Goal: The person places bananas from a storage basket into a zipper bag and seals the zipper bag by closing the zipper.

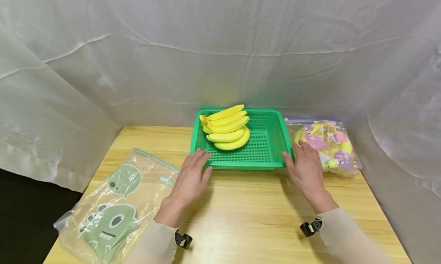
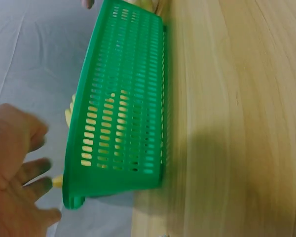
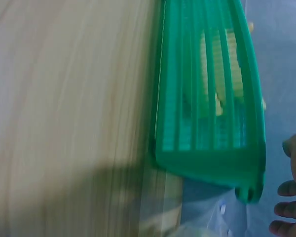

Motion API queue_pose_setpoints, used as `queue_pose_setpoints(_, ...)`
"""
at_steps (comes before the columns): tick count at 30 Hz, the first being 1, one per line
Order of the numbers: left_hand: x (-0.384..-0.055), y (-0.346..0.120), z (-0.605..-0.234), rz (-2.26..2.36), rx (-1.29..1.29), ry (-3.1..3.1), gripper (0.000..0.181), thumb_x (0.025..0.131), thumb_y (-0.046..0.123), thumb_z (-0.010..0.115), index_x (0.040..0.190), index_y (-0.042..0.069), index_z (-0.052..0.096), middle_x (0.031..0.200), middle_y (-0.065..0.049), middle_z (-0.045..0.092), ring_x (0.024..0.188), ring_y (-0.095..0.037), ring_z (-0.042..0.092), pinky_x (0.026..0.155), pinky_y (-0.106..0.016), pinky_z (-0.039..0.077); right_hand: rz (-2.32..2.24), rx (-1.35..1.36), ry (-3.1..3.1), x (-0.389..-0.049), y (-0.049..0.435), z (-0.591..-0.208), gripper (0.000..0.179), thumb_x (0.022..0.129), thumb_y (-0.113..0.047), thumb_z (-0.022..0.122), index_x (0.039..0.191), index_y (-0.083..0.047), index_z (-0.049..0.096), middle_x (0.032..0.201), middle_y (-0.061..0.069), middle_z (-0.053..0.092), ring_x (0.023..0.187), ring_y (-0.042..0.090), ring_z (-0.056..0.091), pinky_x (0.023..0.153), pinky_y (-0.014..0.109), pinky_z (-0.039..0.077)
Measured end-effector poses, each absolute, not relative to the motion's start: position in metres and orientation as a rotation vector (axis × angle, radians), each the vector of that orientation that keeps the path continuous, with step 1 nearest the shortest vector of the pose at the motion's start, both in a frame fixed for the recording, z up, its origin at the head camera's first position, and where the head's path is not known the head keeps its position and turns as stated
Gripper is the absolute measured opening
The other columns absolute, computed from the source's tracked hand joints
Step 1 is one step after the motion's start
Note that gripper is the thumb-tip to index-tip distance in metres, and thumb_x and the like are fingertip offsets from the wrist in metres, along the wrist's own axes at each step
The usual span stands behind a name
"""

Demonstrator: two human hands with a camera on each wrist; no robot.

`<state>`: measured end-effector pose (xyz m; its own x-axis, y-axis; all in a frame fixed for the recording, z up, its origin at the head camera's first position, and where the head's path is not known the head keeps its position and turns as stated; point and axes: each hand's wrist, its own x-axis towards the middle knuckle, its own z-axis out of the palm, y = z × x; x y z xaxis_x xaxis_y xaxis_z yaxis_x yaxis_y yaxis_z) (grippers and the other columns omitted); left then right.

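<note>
Green basket (image 1: 244, 165) on the table's (image 1: 248, 210) far side, probably light and stiff, best held by both end rims. Nearest, at left, monster-print bag (image 1: 115, 212); then left grip (image 1: 187, 180) and right grip (image 1: 306, 168) by near corners, fingers loosely apart, holding nothing. Farther, bananas (image 1: 227, 126) inside, likely to shift; printed bag (image 1: 324, 145) just beside right end, hampering access; grey sheet (image 1: 237, 72) behind.

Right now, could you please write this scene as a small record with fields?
Basket: green, on the wooden table
Bananas: yellow, inside the basket, toward its left
Left bag: clear, green monster print
Right bag: clear, pink-and-purple print, yellow contents
Hands: left hand and right hand by the basket's near corners, gripping nothing
</note>
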<state>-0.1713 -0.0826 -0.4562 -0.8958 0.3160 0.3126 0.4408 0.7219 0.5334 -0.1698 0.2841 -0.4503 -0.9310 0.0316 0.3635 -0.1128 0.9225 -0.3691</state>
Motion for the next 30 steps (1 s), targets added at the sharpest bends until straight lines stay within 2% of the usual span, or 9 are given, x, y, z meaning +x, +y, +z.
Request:
queue_pose_setpoints(4,-0.176,-0.096,-0.46,-1.018,-0.451,-2.549,0.04,0.101,0.002,0.058,0.141,-0.001,0.06,0.149,-0.024,0.057,0.144,-0.043,0.048,0.123,-0.055,0.034,0.535,0.132,-2.744,-0.165,0.267,-0.454,0.068,0.104,-0.036,0.064,0.147,0.013,0.048,0.154,0.04,0.042,0.144,0.059,0.038,0.12,0.07,0.027)
queue_pose_setpoints(7,-0.18,-0.113,-0.463,-1.036,-0.264,-2.554,0.043,0.098,-0.003,0.052,0.14,-0.006,0.057,0.148,-0.029,0.055,0.142,-0.047,0.047,0.121,-0.059,0.034,0.496,0.168,-2.784,-0.163,0.261,-0.458,0.074,0.103,-0.04,0.066,0.149,0.015,0.044,0.156,0.041,0.039,0.145,0.059,0.037,0.12,0.069,0.029)
queue_pose_setpoints(9,-0.182,-0.126,-0.466,-1.018,-0.112,-2.654,0.047,0.099,0.0,0.048,0.145,-0.008,0.05,0.152,-0.031,0.049,0.145,-0.05,0.041,0.123,-0.061,0.029,0.487,0.18,-2.816,-0.162,0.259,-0.461,0.076,0.104,-0.04,0.065,0.15,0.016,0.042,0.157,0.041,0.036,0.147,0.059,0.034,0.121,0.068,0.028)
queue_pose_setpoints(12,-0.188,-0.148,-0.472,-0.938,0.093,-2.877,0.055,0.104,0.01,0.042,0.155,-0.009,0.035,0.16,-0.036,0.034,0.153,-0.054,0.025,0.124,-0.07,0.017,0.484,0.179,-2.856,-0.161,0.258,-0.464,0.077,0.106,-0.042,0.061,0.151,0.017,0.039,0.16,0.042,0.031,0.15,0.059,0.029,0.122,0.068,0.026)
queue_pose_setpoints(17,-0.193,-0.174,-0.487,-0.798,0.283,-3.172,0.076,0.11,0.032,0.044,0.162,-0.012,0.012,0.167,-0.041,0.006,0.156,-0.061,-0.002,0.115,-0.083,-0.001,0.488,0.166,-2.882,-0.16,0.257,-0.466,0.078,0.107,-0.043,0.057,0.152,0.017,0.036,0.162,0.042,0.026,0.152,0.059,0.026,0.122,0.069,0.024)
queue_pose_setpoints(20,-0.194,-0.182,-0.498,-0.746,0.33,-3.281,0.092,0.109,0.049,0.046,0.161,-0.014,0.004,0.167,-0.042,-0.005,0.153,-0.064,-0.012,0.111,-0.086,-0.005,0.486,0.161,-2.892,-0.16,0.256,-0.466,0.078,0.108,-0.044,0.056,0.152,0.017,0.036,0.162,0.042,0.026,0.152,0.058,0.025,0.123,0.068,0.023)
queue_pose_setpoints(23,-0.19,-0.183,-0.509,-0.7,0.337,-3.369,0.102,0.107,0.06,0.045,0.161,-0.013,-0.001,0.166,-0.041,-0.01,0.151,-0.065,-0.017,0.109,-0.088,-0.006,0.486,0.158,-2.903,-0.16,0.255,-0.465,0.078,0.108,-0.044,0.055,0.152,0.018,0.036,0.163,0.041,0.025,0.153,0.057,0.024,0.124,0.067,0.022)
queue_pose_setpoints(26,-0.185,-0.176,-0.512,-0.663,0.279,-3.429,0.103,0.106,0.062,0.044,0.162,-0.012,-0.001,0.167,-0.039,-0.01,0.151,-0.065,-0.015,0.109,-0.088,-0.004,0.49,0.151,-2.909,-0.159,0.254,-0.465,0.079,0.108,-0.045,0.055,0.152,0.018,0.036,0.163,0.041,0.025,0.154,0.057,0.023,0.125,0.066,0.021)
queue_pose_setpoints(30,-0.173,-0.159,-0.505,-0.597,0.106,-3.477,0.099,0.105,0.057,0.052,0.163,-0.011,0.009,0.168,-0.038,-0.001,0.152,-0.064,-0.005,0.11,-0.088,0.005,0.494,0.134,-2.917,-0.158,0.255,-0.463,0.079,0.108,-0.045,0.054,0.152,0.018,0.036,0.163,0.041,0.025,0.154,0.057,0.023,0.125,0.066,0.02)
